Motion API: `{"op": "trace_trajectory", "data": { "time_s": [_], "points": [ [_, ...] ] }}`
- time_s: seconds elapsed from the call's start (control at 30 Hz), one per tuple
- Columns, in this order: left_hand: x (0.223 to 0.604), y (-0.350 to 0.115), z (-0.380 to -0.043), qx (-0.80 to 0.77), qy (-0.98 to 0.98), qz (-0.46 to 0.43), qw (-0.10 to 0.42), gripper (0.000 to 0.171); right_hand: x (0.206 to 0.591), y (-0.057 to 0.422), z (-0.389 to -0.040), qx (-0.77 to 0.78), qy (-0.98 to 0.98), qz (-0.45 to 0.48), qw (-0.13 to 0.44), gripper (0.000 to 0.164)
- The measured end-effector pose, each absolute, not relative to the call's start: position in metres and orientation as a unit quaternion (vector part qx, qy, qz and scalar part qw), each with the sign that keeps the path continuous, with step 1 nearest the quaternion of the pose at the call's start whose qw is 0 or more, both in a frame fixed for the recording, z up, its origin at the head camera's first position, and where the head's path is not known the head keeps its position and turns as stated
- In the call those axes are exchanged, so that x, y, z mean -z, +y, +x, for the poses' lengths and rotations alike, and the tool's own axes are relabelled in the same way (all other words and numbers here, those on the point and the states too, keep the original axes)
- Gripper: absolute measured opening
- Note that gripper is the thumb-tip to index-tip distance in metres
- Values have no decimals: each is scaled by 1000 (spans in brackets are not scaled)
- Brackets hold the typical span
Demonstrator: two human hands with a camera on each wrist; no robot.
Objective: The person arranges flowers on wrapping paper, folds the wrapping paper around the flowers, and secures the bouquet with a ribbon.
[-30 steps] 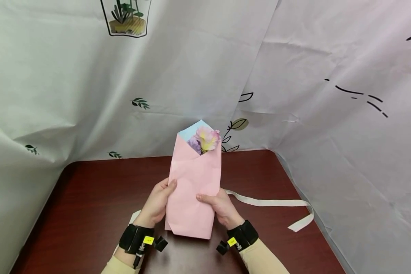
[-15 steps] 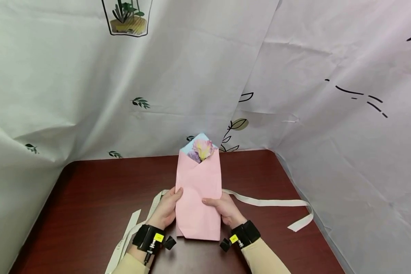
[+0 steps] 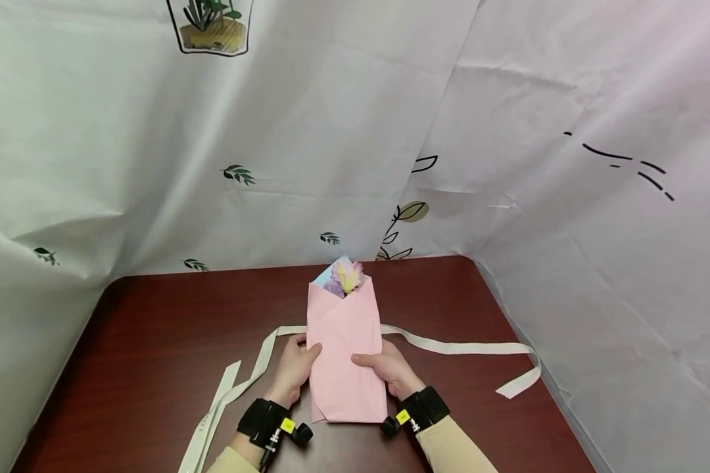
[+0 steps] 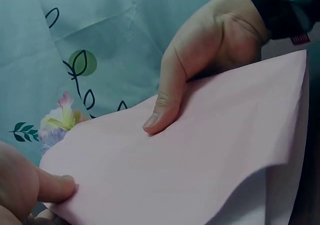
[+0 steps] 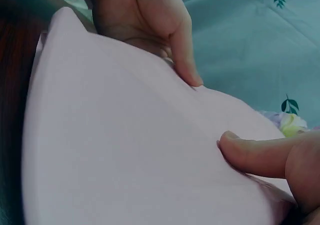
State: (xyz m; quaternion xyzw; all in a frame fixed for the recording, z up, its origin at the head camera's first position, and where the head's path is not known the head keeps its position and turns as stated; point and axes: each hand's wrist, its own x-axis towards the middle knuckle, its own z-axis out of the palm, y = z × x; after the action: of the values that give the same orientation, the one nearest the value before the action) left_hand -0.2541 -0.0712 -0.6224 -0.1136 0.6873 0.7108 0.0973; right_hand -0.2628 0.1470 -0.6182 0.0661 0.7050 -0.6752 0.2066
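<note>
Wrapper of folded pink paper [image 3: 344, 348], sides pinched by left hand [image 3: 296, 368] and right hand [image 3: 392, 369] | flat white ribbon [image 3: 461, 348] running out past both | wants light, even pressure

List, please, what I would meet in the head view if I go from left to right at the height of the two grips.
Left stretch of white ribbon → left grip → pink paper wrap → right grip → right stretch of white ribbon.

the head view is bright and fairly sharp, with pale glare by the desk's [image 3: 171, 322] near edge and soft cloth [image 3: 325, 118] shadows; wrist views are dimmer, bluish.
</note>
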Motion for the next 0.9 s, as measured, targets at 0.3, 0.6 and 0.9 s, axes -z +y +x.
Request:
{"op": "trace_trajectory", "data": {
  "time_s": [0.3,0.6,0.9],
  "points": [
    [622,-71,-251,-729,673,-120,40,58,619,145,-263,651,735,59,182,65],
    [623,-72,-250,-744,654,-135,18,72,612,150,-263,588,792,51,154,71],
    [625,-71,-249,-619,784,-39,-29,93,609,154,-263,465,880,33,91,88]
  ]
}}
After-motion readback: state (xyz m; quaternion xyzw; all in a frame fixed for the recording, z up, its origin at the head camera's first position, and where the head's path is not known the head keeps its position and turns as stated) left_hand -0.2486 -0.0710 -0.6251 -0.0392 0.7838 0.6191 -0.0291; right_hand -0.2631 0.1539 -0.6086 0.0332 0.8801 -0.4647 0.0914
